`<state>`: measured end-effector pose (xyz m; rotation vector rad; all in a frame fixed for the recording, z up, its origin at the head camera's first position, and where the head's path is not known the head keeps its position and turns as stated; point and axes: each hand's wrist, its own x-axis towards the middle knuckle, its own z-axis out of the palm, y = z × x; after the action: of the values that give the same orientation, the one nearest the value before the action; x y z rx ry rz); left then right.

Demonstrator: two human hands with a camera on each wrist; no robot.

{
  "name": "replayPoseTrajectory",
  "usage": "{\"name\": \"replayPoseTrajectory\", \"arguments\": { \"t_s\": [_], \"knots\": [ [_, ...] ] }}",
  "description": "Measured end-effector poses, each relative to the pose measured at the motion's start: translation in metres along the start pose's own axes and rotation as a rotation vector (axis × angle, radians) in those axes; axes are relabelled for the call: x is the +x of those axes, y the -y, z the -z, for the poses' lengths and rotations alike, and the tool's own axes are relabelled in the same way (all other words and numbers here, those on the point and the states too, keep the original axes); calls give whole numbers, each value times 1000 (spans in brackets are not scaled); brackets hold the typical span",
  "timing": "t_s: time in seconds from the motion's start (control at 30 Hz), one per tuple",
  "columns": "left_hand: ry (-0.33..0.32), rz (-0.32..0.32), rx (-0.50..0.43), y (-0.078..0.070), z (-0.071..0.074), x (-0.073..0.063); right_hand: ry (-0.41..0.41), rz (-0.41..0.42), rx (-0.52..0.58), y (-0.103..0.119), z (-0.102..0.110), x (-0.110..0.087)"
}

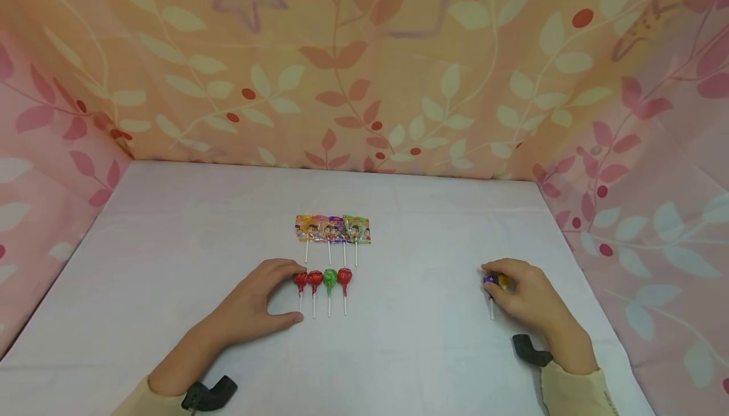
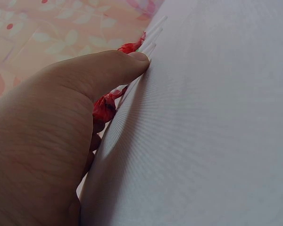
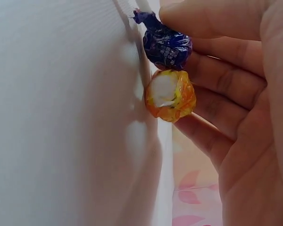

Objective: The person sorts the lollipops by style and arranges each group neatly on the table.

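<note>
A row of lollipops stretches across the table, with a green one [image 1: 330, 278] among red ones [image 1: 344, 277]. My left hand [image 1: 254, 305] is at the row's left end. Its index fingertip touches the leftmost red lollipop [image 1: 300, 280] at the head, and its straight thumb lies near the stick's lower end. Far to the right, my right hand [image 1: 526, 292] has its fingers curved round a purple lollipop [image 3: 167, 47], the thumb at its neck. A yellow-orange lollipop [image 3: 172, 96] sits beside the purple one, inside the curve of the fingers. Its stick is hidden.
Behind the row lie several lollipops in flat printed wrappers [image 1: 333, 229], sticks toward me. A white cloth [image 1: 416, 352] covers the table. Leaf-patterned curtains [image 1: 364, 68] close off the back and both sides. Each wrist carries a black device [image 1: 209, 394].
</note>
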<state>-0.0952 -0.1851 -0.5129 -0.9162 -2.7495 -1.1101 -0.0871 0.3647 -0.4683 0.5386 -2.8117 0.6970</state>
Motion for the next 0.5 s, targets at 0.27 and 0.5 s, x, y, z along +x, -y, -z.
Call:
{"name": "replayPoseTrajectory", "arguments": {
  "t_s": [0.27,0.5],
  "knots": [
    [-1,-4,-14,0,0,0,40,-26,-33,0,-5,2],
    [2,-1,-13,-1,1,0,17,36,-4,0,-8,5]
  ]
}}
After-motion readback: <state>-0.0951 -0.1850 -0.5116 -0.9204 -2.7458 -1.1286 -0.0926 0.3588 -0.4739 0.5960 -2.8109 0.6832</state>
